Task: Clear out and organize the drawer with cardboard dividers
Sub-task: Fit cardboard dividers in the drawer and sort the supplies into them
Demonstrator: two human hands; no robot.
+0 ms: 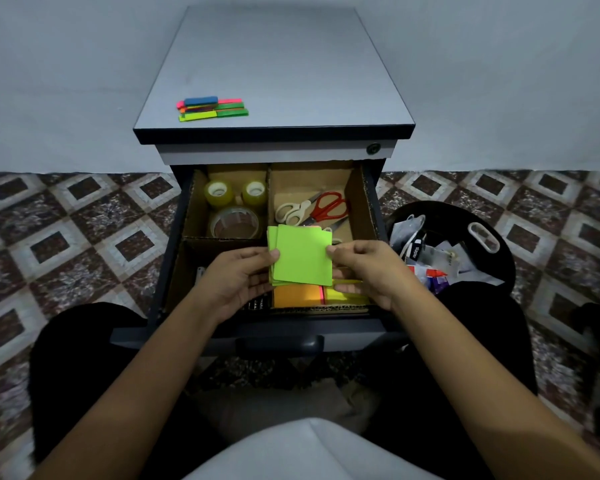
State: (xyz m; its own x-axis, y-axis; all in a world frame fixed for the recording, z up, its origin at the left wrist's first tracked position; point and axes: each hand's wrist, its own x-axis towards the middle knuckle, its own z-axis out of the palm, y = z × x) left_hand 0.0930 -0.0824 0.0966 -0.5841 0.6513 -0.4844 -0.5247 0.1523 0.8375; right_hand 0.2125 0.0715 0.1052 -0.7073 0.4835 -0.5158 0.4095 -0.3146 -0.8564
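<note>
Only readable text: "stapler" on a black label [417, 251] among paper and packaging scraps in the round black bin [465, 216] just right of the drawer

Open dark-grey cabinet drawer [278, 336], lined with brown cardboard dividers [360, 202] into compartments:
- back left: two small yellowish tape rolls [218, 192], one large clear tape roll [234, 225] in front of them
- back right: white-handled scissors [293, 211] and red-handled scissors [328, 206], overlapping
- front right: square orange note pad [297, 296] beside a yellow note pad [343, 296]
- front left: mostly hidden by the hand, contents can't tell

Stack of square lime-green sticky notes [302, 254] is held above the drawer's front right compartment. Left hand [238, 277] pinches its left edge, thumb on top, fingers curled underneath. Right hand [364, 268] pinches its right edge, fingers curled

Behind the drawer, on the grey cabinet top: small pile of flat neon strips [212, 108], blue one on top
</note>
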